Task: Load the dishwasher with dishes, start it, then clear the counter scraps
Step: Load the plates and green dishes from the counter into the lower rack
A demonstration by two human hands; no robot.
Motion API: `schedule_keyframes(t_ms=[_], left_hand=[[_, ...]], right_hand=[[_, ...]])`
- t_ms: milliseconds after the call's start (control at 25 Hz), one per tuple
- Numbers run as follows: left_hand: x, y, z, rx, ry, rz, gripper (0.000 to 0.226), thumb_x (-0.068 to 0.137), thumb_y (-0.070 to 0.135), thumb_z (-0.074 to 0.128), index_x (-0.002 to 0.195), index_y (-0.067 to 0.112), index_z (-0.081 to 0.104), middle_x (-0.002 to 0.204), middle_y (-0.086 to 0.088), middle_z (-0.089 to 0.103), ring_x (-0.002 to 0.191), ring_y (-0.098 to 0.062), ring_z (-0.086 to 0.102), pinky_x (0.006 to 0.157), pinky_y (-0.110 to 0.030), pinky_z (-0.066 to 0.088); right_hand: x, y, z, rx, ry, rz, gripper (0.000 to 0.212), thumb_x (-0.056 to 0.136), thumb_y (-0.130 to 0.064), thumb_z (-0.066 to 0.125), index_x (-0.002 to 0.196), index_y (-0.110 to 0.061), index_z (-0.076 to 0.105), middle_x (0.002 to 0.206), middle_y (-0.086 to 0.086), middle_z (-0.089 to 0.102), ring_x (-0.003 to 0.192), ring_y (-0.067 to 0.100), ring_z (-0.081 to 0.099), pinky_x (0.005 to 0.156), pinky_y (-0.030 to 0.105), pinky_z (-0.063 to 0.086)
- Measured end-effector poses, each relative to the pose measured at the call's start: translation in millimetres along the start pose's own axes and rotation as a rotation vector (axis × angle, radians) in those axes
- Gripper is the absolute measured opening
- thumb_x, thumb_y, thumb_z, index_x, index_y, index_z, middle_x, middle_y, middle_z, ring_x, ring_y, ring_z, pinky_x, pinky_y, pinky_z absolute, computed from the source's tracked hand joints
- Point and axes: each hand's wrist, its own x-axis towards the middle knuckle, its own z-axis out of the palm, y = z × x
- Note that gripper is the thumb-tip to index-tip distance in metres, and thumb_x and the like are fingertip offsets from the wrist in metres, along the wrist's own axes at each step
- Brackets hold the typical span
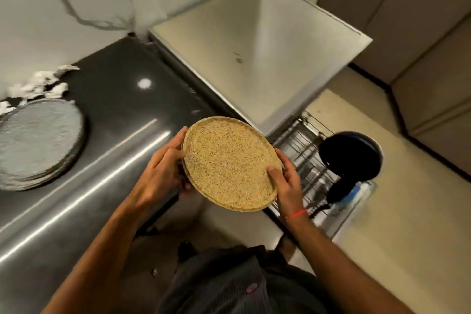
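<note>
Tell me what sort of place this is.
Most likely a home kitchen: a dark counter under a marble wall, a pulled-out wire dish rack holding a black pan, and cabinets behind.

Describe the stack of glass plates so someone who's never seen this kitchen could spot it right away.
Start at the dark counter under the marble wall. At its far left, beside crumpled white scraps, sits the stack of glass plates. It is clear and textured, resting untouched, unlike the speckled tan plate held over the dishwasher rack.
</note>
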Motion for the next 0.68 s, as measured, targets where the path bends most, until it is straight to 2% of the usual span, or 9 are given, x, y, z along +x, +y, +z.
schedule_keyframes(t_ms=[80,160,240,320,400,440,520,600,680], left_hand=[[5.4,-1.5,57.8,0.072,-0.109,0.031,0.051,0.107,0.016,0.037,0.154,0.035,0.034,0.093,0.014,0.071,0.069,-0.019,0.058,0.056,-0.036,0.049],[16.0,-10.3,125.8,0.165,-0.138,0.012,0.047,0.109,0.017,0.036,0.154,0.029,0.03,0.109,0.026,0.067,0.071,-0.003,0.061,0.058,-0.025,0.051],[33.9,-28.2,182.1,0.252,-0.087,-0.041,0.045,0.109,0.027,0.038,0.154,0.026,0.036,0.112,0.004,0.062,0.074,-0.012,0.06,0.062,-0.033,0.054],[61.9,-52.6,223.5,0.38,-0.048,-0.101,0.042,0.109,0.035,0.038,0.149,0.025,0.044,0.1,-0.005,0.061,0.073,-0.02,0.06,0.061,-0.04,0.058],[94.7,-77.7,252.1,0.447,-0.026,-0.202,0.036,0.109,0.034,0.038,0.141,0.027,0.051,0.083,-0.004,0.058,0.059,-0.018,0.056,0.044,-0.03,0.049],[114.6,-91.1,260.3,0.459,-0.009,-0.239,0.032,0.109,0.033,0.038,0.135,0.026,0.054,0.08,-0.004,0.057,0.057,-0.017,0.054,0.042,-0.027,0.045],[159.1,-121.4,275.3,0.488,0.036,-0.281,0.03,0.106,0.031,0.039,0.124,0.021,0.062,0.088,-0.01,0.064,0.067,-0.022,0.06,0.053,-0.029,0.048],[211.1,-159.5,284.4,0.588,0.069,-0.287,0.033,0.101,0.03,0.042,0.118,0.016,0.067,0.109,-0.013,0.069,0.094,-0.028,0.065,0.075,-0.033,0.05],[262.8,-195.4,295.1,0.671,0.132,-0.315,0.034,0.1,0.025,0.043,0.12,0.011,0.068,0.117,-0.008,0.068,0.105,-0.025,0.063,0.083,-0.029,0.051]], right_hand=[[-1.1,11.5,-57.6,0.025,0.095,0.031,0.054,0.085,-0.021,0.06,0.137,-0.011,0.051,0.117,-0.003,0.065,0.099,0.008,0.067,0.083,0.028,0.056],[4.4,26.4,-120.7,0.038,0.191,0.093,0.044,0.091,-0.014,0.06,0.135,-0.011,0.053,0.115,-0.004,0.065,0.097,0.008,0.066,0.08,0.025,0.055],[10.5,41.5,-169.0,0.017,0.267,0.166,0.037,0.097,-0.009,0.057,0.134,-0.013,0.055,0.111,-0.005,0.064,0.099,0.014,0.065,0.077,0.023,0.054],[23.4,57.2,-200.4,-0.014,0.29,0.261,0.039,0.098,-0.017,0.058,0.137,-0.016,0.053,0.113,-0.006,0.064,0.105,0.017,0.064,0.084,0.028,0.054],[44.9,78.1,-216.6,-0.048,0.276,0.352,0.046,0.095,-0.031,0.061,0.139,-0.019,0.051,0.118,-0.005,0.064,0.108,0.016,0.063,0.095,0.036,0.053],[58.9,87.6,-220.6,-0.052,0.259,0.393,0.052,0.091,-0.041,0.064,0.138,-0.022,0.051,0.119,-0.005,0.065,0.109,0.015,0.063,0.099,0.04,0.052],[87.8,116.7,-226.2,-0.024,0.235,0.486,0.072,0.079,-0.059,0.068,0.139,-0.025,0.049,0.122,-0.007,0.065,0.11,0.012,0.064,0.104,0.041,0.049],[116.3,150.4,-230.4,0.043,0.106,0.541,0.07,0.084,-0.054,0.069,0.14,-0.021,0.045,0.121,-0.01,0.064,0.105,-0.001,0.064,0.104,0.028,0.048],[146.0,185.6,-237.8,0.081,0.027,0.586,0.074,0.082,-0.052,0.073,0.141,-0.019,0.043,0.121,-0.013,0.063,0.104,-0.007,0.063,0.105,0.021,0.044]])
